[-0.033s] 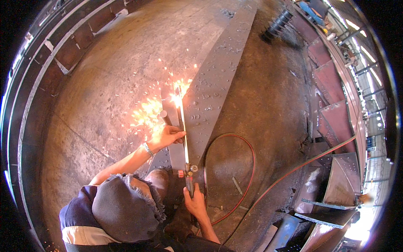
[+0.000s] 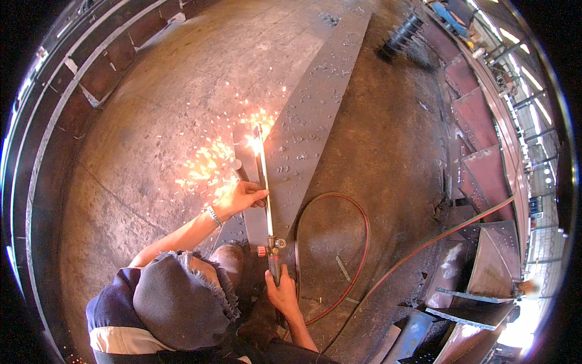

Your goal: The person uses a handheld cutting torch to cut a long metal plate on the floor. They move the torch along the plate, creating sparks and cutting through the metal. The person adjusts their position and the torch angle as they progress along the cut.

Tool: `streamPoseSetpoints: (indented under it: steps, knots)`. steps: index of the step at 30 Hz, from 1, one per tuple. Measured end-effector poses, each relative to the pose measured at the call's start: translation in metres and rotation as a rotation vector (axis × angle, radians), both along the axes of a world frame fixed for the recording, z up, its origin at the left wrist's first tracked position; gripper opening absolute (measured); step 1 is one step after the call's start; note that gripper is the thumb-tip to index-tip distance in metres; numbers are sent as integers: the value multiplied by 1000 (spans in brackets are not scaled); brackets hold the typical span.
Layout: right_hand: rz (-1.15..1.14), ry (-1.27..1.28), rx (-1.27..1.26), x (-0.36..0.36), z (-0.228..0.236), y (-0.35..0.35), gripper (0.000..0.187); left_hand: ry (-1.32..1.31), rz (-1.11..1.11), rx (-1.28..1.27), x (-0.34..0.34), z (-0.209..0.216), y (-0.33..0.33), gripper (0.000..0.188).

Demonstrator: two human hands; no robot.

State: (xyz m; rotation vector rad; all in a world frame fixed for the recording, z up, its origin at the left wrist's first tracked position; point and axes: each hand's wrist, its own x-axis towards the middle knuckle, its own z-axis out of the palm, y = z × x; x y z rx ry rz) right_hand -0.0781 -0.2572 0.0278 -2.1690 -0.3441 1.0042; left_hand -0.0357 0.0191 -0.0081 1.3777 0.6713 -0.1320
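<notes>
My right hand [image 2: 283, 292] grips the handle of a cutting torch [image 2: 270, 227], below its red knob and brass valve. Pinched at the torch's long bright tube is my left hand [image 2: 242, 198], bracelet at the wrist; its fingertips partly hide what they touch. A dark narrow bar runs alongside the tube. The torch's far end glows over a long grey steel plate [image 2: 301, 130] dotted with small lumps, and sparks [image 2: 209, 165] spray to the left. Just beyond my left hand a short round bar [image 2: 240, 171] shows its end.
A red hose [image 2: 366, 221] loops on the floor right of the torch. Steel offcuts [image 2: 482, 258] are piled along the right side. Dark steel beams [image 2: 66, 79] curve along the left. A dark ribbed cylinder [image 2: 405, 34] stands at the far right. Dark grey frayed cloth [image 2: 182, 303] fills the lower left.
The sparks have shifted shape and spread a little farther left. Both hands and the torch stay in nearly the same place.
</notes>
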Motion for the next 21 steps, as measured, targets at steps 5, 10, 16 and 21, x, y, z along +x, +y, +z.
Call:
streamPoseSetpoints:
  steps: [5, 10, 16, 21]
  knots:
    - [8, -14, 13, 4, 0, 2, 41, 0, 14, 7, 2, 3, 2, 33]
    - [8, 5, 26, 7, 1, 5, 40, -14, 27, 13, 4, 8, 3, 34]
    - [0, 11, 60, 7, 2, 6, 36, -21, 12, 34, 3, 3, 5, 35]
    - [-1, -8, 69, 6, 1, 5, 34, -11, 4, 46, 3, 3, 5, 35]
